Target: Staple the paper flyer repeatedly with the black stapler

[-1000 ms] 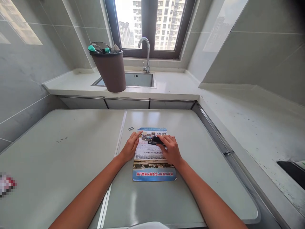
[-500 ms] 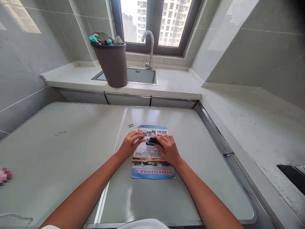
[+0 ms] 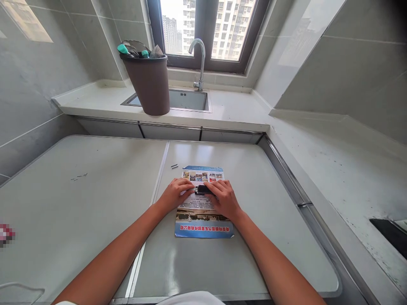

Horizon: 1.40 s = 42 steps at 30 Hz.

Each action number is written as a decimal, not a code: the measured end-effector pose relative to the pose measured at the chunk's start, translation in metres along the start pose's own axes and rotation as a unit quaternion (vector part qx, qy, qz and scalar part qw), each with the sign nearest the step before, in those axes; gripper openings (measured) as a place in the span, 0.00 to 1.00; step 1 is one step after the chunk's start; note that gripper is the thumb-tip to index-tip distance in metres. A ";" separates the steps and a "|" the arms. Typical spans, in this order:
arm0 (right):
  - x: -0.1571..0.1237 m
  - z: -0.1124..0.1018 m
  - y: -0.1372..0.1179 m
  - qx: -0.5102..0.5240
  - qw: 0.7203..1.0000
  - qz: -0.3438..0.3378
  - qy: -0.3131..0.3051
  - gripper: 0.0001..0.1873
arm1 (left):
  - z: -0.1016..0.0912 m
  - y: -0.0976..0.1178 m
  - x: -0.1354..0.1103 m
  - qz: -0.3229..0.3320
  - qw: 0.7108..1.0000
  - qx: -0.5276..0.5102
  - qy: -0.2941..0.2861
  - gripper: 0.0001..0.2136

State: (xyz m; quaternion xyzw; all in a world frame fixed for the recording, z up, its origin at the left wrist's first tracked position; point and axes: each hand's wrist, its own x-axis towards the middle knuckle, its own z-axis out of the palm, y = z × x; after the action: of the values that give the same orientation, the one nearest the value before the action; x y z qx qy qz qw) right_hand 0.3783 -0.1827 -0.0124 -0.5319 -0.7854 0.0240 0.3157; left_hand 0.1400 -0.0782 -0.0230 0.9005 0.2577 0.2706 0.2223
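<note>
A black stapler (image 3: pixel 203 190) lies on its side-to-side axis over a printed leaflet (image 3: pixel 203 230). My right hand (image 3: pixel 224 197) is closed around its right end and hides that part. At the stapler's left end, a bit of metal shows next to the pinched fingertips of my left hand (image 3: pixel 176 194). What those fingertips hold is too small to make out. Two short staple strips (image 3: pixel 174 166) rest on the table, just left of the leaflet's far edge.
The white folding table (image 3: pixel 104 228) has a metal seam down its middle. Beyond it, a brown bin (image 3: pixel 149 87) stands on the counter (image 3: pixel 233 112), in front of the sink (image 3: pixel 190 101) and tap (image 3: pixel 202 63). Loose staples (image 3: pixel 79 176) lie farther left.
The stapler's black top now looks level and closed over its left end, where metal parts showed more before. My left fingertips have shifted slightly right, toward it.
</note>
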 end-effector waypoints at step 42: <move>0.001 -0.006 0.016 0.059 0.997 -0.026 0.048 0.16 | -0.012 -0.002 -0.004 0.118 0.992 -0.021 0.042 0.12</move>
State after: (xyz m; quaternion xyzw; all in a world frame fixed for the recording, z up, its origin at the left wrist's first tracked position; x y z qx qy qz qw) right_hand 0.3942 -0.1768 -0.0127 -0.4922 -0.7803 0.0364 0.3842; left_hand 0.1292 -0.0756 -0.0167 0.9078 0.1529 0.3377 0.1964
